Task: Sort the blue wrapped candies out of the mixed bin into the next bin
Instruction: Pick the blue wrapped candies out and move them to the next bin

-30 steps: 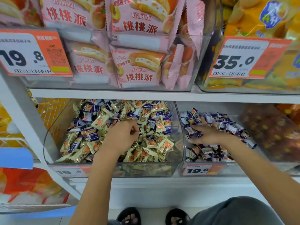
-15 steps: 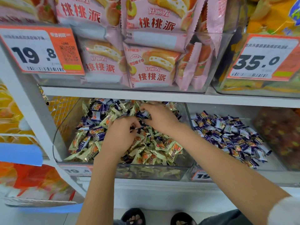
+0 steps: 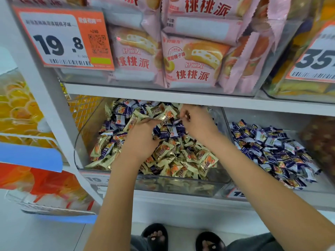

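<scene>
Digging in the mixed bin point(image 3: 85, 127), both hands work the pile: left hand point(image 3: 139, 140) curled narrow among wrappers, right hand point(image 3: 197, 124) pinching one blue wrapped candy point(image 3: 176, 121). Blue candies point(image 3: 168, 132) lie between them; next bin point(image 3: 226, 122) sits right. A cream wrapper could ride along.

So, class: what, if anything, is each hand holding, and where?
Both the left hand and right hand are among candies in the mixed bin; any grip cannot be told.

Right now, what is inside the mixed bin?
The mixed bin holds cream wrapped candies and blue wrapped candies, with the left hand and right hand in the heap. Lower layers are hidden.
</scene>
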The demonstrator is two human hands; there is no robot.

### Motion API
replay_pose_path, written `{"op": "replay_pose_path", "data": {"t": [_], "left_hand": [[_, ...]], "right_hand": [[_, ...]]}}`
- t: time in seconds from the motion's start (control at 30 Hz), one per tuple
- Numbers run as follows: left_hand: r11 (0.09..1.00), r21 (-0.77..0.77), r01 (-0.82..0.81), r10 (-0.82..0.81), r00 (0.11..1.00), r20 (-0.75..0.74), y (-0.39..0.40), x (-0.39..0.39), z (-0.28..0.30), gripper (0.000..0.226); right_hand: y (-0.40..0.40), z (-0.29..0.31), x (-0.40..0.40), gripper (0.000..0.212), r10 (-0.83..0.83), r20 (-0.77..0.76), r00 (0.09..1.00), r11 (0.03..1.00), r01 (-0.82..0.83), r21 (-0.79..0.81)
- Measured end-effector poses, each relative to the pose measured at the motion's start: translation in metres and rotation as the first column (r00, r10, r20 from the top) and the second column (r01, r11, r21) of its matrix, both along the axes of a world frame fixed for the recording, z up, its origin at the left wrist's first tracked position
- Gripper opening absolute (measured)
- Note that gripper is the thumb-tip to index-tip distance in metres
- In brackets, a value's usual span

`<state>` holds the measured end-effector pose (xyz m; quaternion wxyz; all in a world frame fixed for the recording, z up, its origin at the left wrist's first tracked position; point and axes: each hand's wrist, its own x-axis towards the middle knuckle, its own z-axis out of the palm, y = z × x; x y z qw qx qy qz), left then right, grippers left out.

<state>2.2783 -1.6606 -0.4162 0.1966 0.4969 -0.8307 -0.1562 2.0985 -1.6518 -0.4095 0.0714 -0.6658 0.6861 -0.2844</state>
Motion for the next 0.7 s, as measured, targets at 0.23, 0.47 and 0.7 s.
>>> {"op": "replay_pose_path", "data": {"t": [0.23, 0.47, 0.7], "left_hand": [[0.992, -0.128, -0.021, 0.052, 0.969, 0.242, -0.005, -0.014, -0.005, 0.066], [0.994, -0.101, -0.030, 0.059, 0.953, 0.296, -0.011, -0.014, -0.009, 0.071], [0.998, -0.021, -0.067, 0.069, 0.987, 0.142, -0.004, -0.005, -0.002, 0.069]], "right_hand": [[0.012, 0.004, 0.003, 0.026, 0.157, 0.027, 0.987, 0.981, -0.159, 0.114], [0.013, -0.016, 0.024, 0.069, 0.063, 0.022, 0.998, 0.966, -0.066, 0.251], [0.004, -0.032, 0.051, 0.059, -0.064, 0.085, 0.994, 0.986, 0.050, 0.157]]}}
